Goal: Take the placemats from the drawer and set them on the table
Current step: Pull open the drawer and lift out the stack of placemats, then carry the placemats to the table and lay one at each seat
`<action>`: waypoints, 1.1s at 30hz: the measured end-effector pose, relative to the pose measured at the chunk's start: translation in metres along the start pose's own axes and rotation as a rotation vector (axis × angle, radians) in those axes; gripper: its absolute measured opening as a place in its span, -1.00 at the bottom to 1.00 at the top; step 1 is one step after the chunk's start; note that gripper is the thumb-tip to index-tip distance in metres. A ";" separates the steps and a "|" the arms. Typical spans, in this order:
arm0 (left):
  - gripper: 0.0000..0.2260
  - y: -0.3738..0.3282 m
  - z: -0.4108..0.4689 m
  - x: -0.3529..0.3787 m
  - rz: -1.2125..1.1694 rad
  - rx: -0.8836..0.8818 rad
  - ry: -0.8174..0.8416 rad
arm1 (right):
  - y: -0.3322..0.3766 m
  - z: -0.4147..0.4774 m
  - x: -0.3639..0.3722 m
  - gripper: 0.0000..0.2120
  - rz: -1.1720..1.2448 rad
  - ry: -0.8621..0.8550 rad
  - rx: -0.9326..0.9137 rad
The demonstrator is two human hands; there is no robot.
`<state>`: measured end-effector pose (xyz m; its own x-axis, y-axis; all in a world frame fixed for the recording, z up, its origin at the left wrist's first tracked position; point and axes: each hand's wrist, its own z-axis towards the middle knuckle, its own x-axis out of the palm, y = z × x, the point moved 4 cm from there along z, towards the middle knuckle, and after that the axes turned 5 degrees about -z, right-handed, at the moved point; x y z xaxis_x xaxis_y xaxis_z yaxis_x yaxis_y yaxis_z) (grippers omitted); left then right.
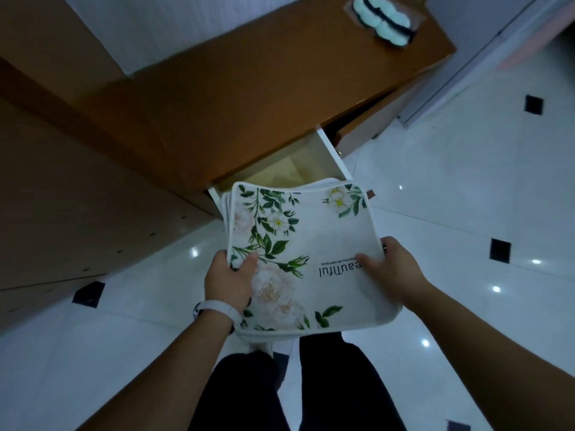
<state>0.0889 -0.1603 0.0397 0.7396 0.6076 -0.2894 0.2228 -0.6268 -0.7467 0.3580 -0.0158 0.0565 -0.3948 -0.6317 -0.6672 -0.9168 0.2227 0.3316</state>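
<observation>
A stack of white placemats (314,237) with green leaves, pale flowers and dark lettering is held flat in front of me, above the floor. My left hand (228,279) grips the stack's left edge, thumb on top. On the right edge sits my right hand (390,267), its thumb pressed on the lettering. Just beyond the stack's far edge, the drawer (329,154) stands pulled out of a brown wooden cabinet (249,98); the part of its pale inside that shows holds nothing.
A tissue box (384,21) sits on the cabinet top at the far right. More brown furniture (62,197) stands to the left. The floor (466,213) is glossy white tile with small black squares. My dark-trousered legs (280,393) are below the stack.
</observation>
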 end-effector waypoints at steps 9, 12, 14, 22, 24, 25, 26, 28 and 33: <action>-0.87 -0.104 -0.080 -0.031 -0.011 0.191 0.147 | 0.019 -0.132 -0.081 -0.64 0.245 -0.214 0.040; -0.87 -0.131 -0.110 -0.026 0.000 0.244 0.220 | 0.006 -0.172 -0.104 -0.64 0.295 -0.284 0.067; -0.86 -0.147 -0.133 -0.017 0.043 0.290 0.288 | -0.010 -0.201 -0.118 -0.64 0.327 -0.322 0.098; -0.85 -0.179 -0.242 0.051 0.159 0.390 0.537 | -0.118 -0.305 -0.153 -0.64 0.471 -0.489 0.253; -0.86 -0.181 -0.271 0.074 0.178 0.420 0.598 | -0.149 -0.328 -0.157 -0.64 0.519 -0.526 0.285; -0.86 -0.181 -0.285 0.084 0.184 0.436 0.624 | -0.162 -0.337 -0.159 -0.64 0.538 -0.544 0.296; -0.86 -0.180 -0.301 0.098 0.199 0.452 0.650 | -0.179 -0.348 -0.161 -0.64 0.562 -0.567 0.313; -0.86 -0.173 -0.333 0.125 0.244 0.479 0.688 | -0.216 -0.372 -0.165 -0.65 0.608 -0.598 0.353; -0.85 -0.143 -0.437 0.198 0.361 0.572 0.804 | -0.325 -0.441 -0.168 -0.66 0.741 -0.683 0.465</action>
<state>0.4817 -0.1637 0.3507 0.9530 -0.2038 -0.2242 -0.2728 -0.2552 -0.9276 0.7489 -0.3092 0.3555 -0.6740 0.2838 -0.6821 -0.3164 0.7234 0.6136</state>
